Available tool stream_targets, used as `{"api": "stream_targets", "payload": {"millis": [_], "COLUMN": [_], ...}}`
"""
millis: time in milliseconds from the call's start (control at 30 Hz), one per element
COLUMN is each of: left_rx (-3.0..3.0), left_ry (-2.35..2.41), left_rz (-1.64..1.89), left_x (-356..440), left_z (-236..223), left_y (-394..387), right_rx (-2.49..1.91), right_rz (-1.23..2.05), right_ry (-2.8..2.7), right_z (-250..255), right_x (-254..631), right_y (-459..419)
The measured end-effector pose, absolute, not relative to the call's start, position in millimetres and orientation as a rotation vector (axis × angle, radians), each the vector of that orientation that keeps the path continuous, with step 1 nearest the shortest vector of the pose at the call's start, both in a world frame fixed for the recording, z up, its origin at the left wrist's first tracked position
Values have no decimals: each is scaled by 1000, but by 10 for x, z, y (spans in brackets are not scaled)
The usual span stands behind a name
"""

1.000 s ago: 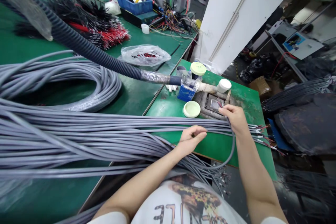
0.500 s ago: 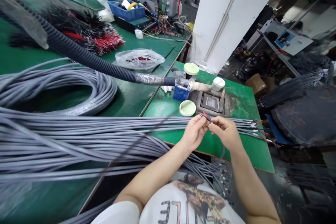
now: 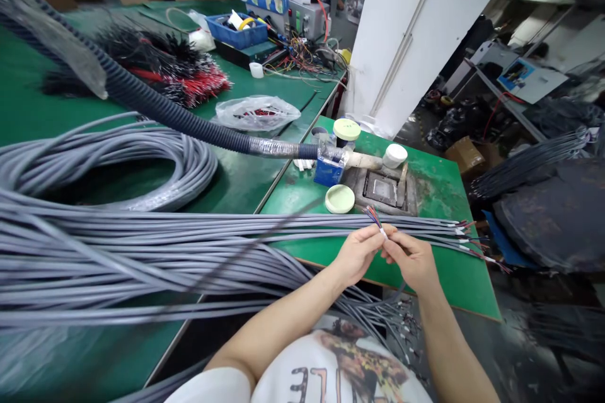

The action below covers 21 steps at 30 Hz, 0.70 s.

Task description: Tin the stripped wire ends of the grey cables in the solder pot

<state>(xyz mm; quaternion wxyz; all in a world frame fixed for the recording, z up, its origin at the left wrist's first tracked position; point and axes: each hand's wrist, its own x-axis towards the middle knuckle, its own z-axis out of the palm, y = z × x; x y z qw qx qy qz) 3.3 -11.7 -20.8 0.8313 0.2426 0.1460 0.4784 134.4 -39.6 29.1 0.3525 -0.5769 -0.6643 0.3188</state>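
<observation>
Lowered slightly since the earlier frame: left hand [image 3: 359, 255] and right hand [image 3: 411, 259], both pinched narrow, holding one grey multicore cable end [image 3: 380, 232], coloured cores splayed upward, lower centre, over the green workbench [image 3: 454, 283].

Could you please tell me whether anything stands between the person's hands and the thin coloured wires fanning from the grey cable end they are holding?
Nothing visible does. The left hand and right hand both pinch the sheathed grey cable end just below the fanned coloured wires. The long grey cable bundle lies beyond the fingers, not between them.
</observation>
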Motion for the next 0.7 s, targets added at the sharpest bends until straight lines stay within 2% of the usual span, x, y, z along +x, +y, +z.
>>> {"api": "stream_targets", "payload": {"millis": [67, 233, 400, 533, 700], "left_rx": [574, 743, 889, 952, 980], "left_ry": [399, 522, 592, 614, 589], "left_rz": [1086, 1137, 1162, 1160, 1174], "left_x": [34, 55, 91, 71, 27], "left_z": [-230, -260, -234, -192, -189], "left_y": [-109, -66, -100, -143, -205], "right_rx": [-1495, -1498, -1472, -1393, -1283], "right_rz": [696, 106, -155, -223, -8], "right_ry": [-1837, -1928, -2087, -1986, -1791], "right_z": [367, 579, 571, 553, 570], "right_x": [1382, 1347, 1143, 1044, 1096], "right_y": [-382, -309, -186, -178, -333]}}
